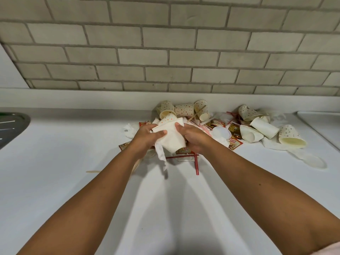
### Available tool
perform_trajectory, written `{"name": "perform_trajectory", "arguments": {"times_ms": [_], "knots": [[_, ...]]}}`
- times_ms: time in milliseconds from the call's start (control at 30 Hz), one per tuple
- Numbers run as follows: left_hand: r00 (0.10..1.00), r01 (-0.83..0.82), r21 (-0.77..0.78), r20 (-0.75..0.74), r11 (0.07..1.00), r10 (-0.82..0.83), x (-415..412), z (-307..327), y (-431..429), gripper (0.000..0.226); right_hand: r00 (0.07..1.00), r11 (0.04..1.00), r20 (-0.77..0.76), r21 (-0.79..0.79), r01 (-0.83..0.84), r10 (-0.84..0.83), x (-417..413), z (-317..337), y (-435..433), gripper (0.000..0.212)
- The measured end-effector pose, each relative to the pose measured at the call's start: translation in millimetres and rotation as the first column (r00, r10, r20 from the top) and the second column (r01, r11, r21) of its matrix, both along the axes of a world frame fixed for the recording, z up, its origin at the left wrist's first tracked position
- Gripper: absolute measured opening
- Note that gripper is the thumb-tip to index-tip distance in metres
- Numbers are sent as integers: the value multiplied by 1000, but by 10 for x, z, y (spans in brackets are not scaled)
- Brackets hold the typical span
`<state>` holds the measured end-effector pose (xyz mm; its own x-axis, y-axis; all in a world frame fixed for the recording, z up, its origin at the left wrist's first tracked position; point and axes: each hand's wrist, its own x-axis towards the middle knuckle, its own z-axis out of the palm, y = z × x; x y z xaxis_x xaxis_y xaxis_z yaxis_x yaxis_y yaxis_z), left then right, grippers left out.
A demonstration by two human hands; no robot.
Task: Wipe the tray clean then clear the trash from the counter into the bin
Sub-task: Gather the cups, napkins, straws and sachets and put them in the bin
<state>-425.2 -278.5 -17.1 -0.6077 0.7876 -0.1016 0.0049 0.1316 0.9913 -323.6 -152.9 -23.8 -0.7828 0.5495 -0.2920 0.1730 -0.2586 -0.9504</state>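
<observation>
trash cups (170,134) gripped by left hand (145,138) and right hand (191,138) above counter (73,162).

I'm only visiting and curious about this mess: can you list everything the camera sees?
counter: one, white, under everything
brick wall: one, grey, behind the counter
sink: one, metal, far left edge
dotted paper cups: at least five, cream, tipped over in the pile
plain paper cups: two, white, right of the pile
sachets: several, brown and red, among the cups
straws: a few, red, front of the pile
wooden stirrer: one, pale, left of the arms
tissues: several, white, scattered
white paper cup: one, held above the counter
left hand: grips the cup
right hand: grips the cup
</observation>
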Motion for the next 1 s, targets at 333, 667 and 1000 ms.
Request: {"name": "perform_trajectory", "arguments": {"times_ms": [333, 667, 1000], "knots": [[970, -245, 17, 13, 969, 244, -126, 61, -35, 9, 678, 378, 733, 641, -668, -46, 383, -362, 152, 24], [975, -220, 51, 6, 974, 220, -20, 50, 0, 11, 602, 442, 796, 564, -697, -66, 666, -324, 228, 23], [984, -181, 68, 20, 981, 180, 108, 71, 104, 9, 476, 400, 852, 523, -753, -218, 677, -383, 137, 42]]}}
